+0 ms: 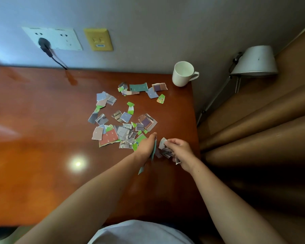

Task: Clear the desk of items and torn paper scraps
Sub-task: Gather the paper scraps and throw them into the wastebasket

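A bundle of scraps is gripped by the curled fingers of the right hand. Whether the left hand pinches the teal piece is unclear. The loose scraps are scattered across the desk and should be raked together before lifting.

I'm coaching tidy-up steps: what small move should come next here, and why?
Probably the left hand should slide the nearest loose scraps toward the right hand, which pinches a bunch of scraps; many more lie spread on the desk toward the white mug.
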{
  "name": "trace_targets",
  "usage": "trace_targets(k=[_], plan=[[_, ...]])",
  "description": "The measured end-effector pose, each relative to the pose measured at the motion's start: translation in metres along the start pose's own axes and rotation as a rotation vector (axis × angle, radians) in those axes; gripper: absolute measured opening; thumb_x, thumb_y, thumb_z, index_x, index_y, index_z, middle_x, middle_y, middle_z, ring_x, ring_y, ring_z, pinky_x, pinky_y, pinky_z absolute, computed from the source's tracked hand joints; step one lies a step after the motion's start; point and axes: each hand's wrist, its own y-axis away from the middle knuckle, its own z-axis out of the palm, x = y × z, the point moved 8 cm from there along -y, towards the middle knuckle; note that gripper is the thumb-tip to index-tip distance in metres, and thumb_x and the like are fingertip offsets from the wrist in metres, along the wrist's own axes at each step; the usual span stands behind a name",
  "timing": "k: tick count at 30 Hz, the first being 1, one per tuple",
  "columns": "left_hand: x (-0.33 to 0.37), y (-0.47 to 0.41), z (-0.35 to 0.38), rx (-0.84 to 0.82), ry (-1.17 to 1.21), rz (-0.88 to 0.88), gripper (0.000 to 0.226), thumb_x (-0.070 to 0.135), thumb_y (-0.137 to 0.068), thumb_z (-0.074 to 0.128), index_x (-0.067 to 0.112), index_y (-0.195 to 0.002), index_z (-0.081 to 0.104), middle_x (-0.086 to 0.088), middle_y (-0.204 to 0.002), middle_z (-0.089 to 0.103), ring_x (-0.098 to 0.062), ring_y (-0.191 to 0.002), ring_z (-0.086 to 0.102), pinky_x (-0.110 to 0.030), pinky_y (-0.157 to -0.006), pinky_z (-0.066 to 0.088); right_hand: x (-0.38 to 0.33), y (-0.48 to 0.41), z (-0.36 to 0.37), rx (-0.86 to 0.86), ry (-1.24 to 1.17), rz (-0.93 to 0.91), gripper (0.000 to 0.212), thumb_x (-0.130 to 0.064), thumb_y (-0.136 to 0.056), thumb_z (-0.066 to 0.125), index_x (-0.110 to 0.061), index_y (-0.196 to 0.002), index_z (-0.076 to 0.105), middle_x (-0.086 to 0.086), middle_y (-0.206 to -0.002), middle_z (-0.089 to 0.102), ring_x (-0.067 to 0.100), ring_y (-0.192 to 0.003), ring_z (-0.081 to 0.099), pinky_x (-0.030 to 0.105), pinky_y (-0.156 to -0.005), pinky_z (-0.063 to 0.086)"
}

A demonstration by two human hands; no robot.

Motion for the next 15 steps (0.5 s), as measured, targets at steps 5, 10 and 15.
trace_targets(k=[5,10,15], plan=[[-0.005,0.017,-0.045,0.021,0.236,0.037,0.045,0.046,-0.097,0.042,0.017,-0.062,0.039,0.007,-0.037,0.041,-0.011,-0.03,0.041,-0.018,-0.035,0.03,-0.014,0.021,0.049,-0.179,-0.151,0.041,0.008,-0.023,-0.093,0.063,-0.015,-0.094,0.062,0.001,-0.073,0.064,0.006,-0.047,0.051,0.018,-0.037,0.028],[-0.021,0.031,-0.1,0.073,0.404,0.112,0.046,0.039,-0.098,0.044,0.02,-0.058,0.034,0.008,-0.041,0.036,-0.01,-0.033,0.036,-0.024,-0.046,0.028,-0.031,0.043,0.111,-0.321,-0.146,0.017,0.013,-0.025,-0.092,0.065,-0.013,-0.096,0.061,0.003,-0.071,0.061,0.009,-0.048,0.049,0.017,-0.034,0.028],[-0.049,0.048,-0.173,0.148,0.637,0.166,0.04,0.049,-0.085,0.059,0.026,-0.053,0.05,0.008,-0.051,0.047,-0.013,-0.048,0.047,-0.036,-0.07,0.039,-0.052,0.068,0.19,-0.456,-0.079,-0.022,0.01,-0.026,-0.093,0.063,-0.016,-0.095,0.06,0.0,-0.068,0.059,0.004,-0.043,0.05,0.016,-0.035,0.03]])
